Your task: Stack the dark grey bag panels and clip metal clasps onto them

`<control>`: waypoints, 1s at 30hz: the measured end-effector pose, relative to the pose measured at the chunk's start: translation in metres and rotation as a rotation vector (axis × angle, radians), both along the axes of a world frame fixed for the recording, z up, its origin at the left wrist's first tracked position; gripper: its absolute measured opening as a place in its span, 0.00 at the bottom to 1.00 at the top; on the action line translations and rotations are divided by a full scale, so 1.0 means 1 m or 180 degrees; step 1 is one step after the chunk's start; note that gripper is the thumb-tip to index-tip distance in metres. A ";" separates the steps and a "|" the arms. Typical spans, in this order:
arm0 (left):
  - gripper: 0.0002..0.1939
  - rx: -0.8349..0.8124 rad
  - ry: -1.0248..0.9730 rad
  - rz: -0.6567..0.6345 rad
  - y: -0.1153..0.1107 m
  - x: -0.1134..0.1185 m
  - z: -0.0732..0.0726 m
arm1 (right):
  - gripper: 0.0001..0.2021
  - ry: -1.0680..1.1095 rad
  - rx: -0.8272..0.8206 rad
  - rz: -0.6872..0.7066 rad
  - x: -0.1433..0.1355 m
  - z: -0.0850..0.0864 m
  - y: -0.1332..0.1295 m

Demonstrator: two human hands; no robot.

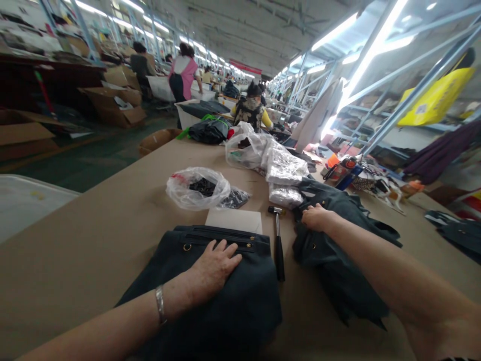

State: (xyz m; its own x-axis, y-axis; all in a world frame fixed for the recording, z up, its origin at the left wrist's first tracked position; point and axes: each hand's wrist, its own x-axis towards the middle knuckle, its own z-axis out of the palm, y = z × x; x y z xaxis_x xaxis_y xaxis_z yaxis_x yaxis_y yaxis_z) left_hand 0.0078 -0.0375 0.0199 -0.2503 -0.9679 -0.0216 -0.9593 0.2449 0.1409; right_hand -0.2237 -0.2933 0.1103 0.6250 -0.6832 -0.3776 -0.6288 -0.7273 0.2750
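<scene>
Left hand (pixel 214 268) lies flat, fingers spread, on the dark bag (pixel 221 291), zip just beyond the fingertips. Right hand (pixel 317 218) grips the dark garment pile (pixel 338 260), fingers curled. Hammer (pixel 278 245) lies between both hands.

Your left hand (pixel 215 264) is lying flat, palm down, fingers spread forward; your right hand (pixel 317 217) is reaching farther out, fingers curled under, both forearms extending.

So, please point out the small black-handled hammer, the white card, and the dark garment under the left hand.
small black-handled hammer (pixel 279 253), head view, on its handle.
white rectangular card (pixel 233 220), head view, at its centre.
dark fabric garment (pixel 240 306), head view, on its lower part.
</scene>
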 end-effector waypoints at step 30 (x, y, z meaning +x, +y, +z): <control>0.14 0.0848 0.0541 0.0461 0.018 0.071 0.093 | 0.14 -0.2487 0.2551 -0.0853 0.033 -0.047 0.155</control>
